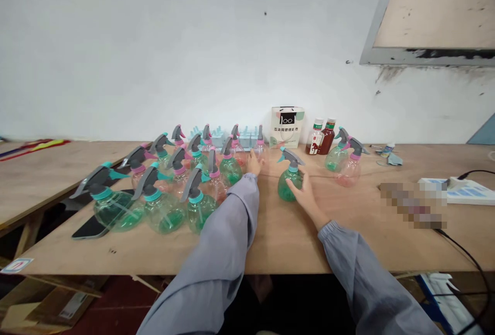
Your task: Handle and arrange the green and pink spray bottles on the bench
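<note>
My right hand (pixel 304 190) is wrapped round the body of a green spray bottle (pixel 287 179) with a teal collar and grey trigger head. That bottle stands upright on or just above the table. Further back, my left hand (pixel 253 164) grips the side of a pink spray bottle (pixel 261 150); its far fingers are partly hidden. To the left of my left arm, several green and pink spray bottles stand in rows, among them a green one (pixel 164 216) at the front. Another pink spray bottle (pixel 350 170) and a green spray bottle (pixel 335 157) stand to the right.
A phone (pixel 87 228) lies under the front-left bottle. Along the wall are a paper bag (pixel 286 129), sauce bottles (pixel 328 138) and a pale blue rack (pixel 247 139). A power strip (pixel 460 191) with cables lies on the wooden table (pixel 294 247) at right.
</note>
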Motion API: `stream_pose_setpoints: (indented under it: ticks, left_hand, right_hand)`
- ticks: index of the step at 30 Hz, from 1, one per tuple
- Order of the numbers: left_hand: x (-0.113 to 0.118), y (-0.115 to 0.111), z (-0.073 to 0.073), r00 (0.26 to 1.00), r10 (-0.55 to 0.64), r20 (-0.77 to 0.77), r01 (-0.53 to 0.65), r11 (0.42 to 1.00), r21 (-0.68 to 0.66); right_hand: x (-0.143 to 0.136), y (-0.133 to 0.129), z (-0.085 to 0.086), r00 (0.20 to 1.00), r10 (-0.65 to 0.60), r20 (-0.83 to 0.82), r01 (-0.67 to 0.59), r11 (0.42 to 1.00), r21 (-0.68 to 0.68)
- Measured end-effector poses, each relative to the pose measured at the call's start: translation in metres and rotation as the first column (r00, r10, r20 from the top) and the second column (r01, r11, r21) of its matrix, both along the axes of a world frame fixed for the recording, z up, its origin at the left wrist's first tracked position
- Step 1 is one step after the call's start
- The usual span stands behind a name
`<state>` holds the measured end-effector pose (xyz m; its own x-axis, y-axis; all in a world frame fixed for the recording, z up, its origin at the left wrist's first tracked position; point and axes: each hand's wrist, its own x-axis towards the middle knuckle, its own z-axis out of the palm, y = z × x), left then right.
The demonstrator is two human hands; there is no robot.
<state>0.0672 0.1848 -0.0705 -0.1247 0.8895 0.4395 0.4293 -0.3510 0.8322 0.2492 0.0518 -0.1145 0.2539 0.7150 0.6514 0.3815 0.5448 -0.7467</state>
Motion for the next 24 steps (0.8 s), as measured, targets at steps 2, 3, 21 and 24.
stream_pose_setpoints:
  ticks: [2, 3, 21, 24]
  left_hand:
    - [0.004, -0.011, 0.003, 0.998, 0.060, -0.006, -0.060, 0.998, 0.003]
    - [0.007, -0.019, 0.004, 0.996, 0.088, -0.006, -0.088, 0.996, 0.021]
    - [0.026, -0.137, 0.042, 0.865, -0.264, 0.426, 0.231, 0.964, 0.129]
    - [0.007, -0.137, 0.045, 0.778, -0.261, 0.571, 0.230, 0.965, 0.128]
  right_hand:
    - [-0.003, -0.002, 0.001, 1.000, 0.010, -0.010, -0.010, 1.000, -0.005]
    - [-0.004, -0.003, 0.002, 1.000, 0.016, -0.011, -0.016, 1.000, 0.001]
    - [-0.040, -0.026, -0.005, 0.930, 0.057, 0.364, -0.088, 0.994, 0.067]
    - [-0.031, -0.038, 0.011, 0.921, 0.059, 0.384, -0.088, 0.994, 0.059]
